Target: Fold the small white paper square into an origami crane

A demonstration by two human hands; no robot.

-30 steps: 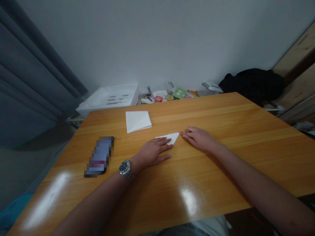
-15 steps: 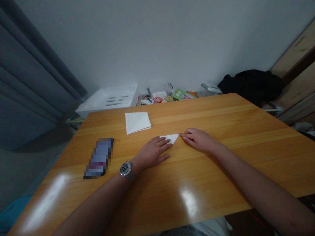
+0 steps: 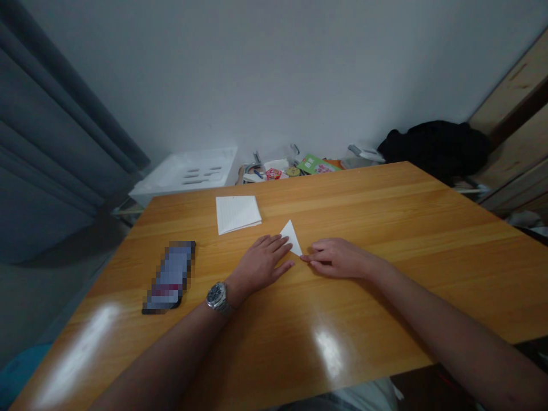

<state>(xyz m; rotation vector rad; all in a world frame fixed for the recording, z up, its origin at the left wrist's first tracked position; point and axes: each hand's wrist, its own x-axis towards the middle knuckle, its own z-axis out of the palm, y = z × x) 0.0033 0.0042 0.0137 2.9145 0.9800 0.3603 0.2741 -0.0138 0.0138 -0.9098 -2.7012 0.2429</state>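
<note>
A small folded white paper (image 3: 291, 236) lies on the wooden table, a triangle of it showing. My left hand (image 3: 268, 260), with a metal watch (image 3: 217, 295) on its wrist, rests flat over the paper's left part, fingers spread and hiding some of it. At the paper's near right corner, the outstretched index finger of my right hand (image 3: 336, 257) touches the tip. Its thumb sits apart below, and the other fingers are partly curled. Neither hand is wrapped round anything.
Folded lined paper sheets (image 3: 238, 214) lie behind my left hand. To the left is a phone (image 3: 171, 277) with a blurred screen. Beyond the table's far edge stand a white tray (image 3: 171, 165), a green booklet (image 3: 315, 164) and a black cloth heap (image 3: 432, 145).
The paper has turned clockwise, so one point now faces the far edge. My right hand has moved slightly nearer to me, while my left hand has kept nearly the same place.
</note>
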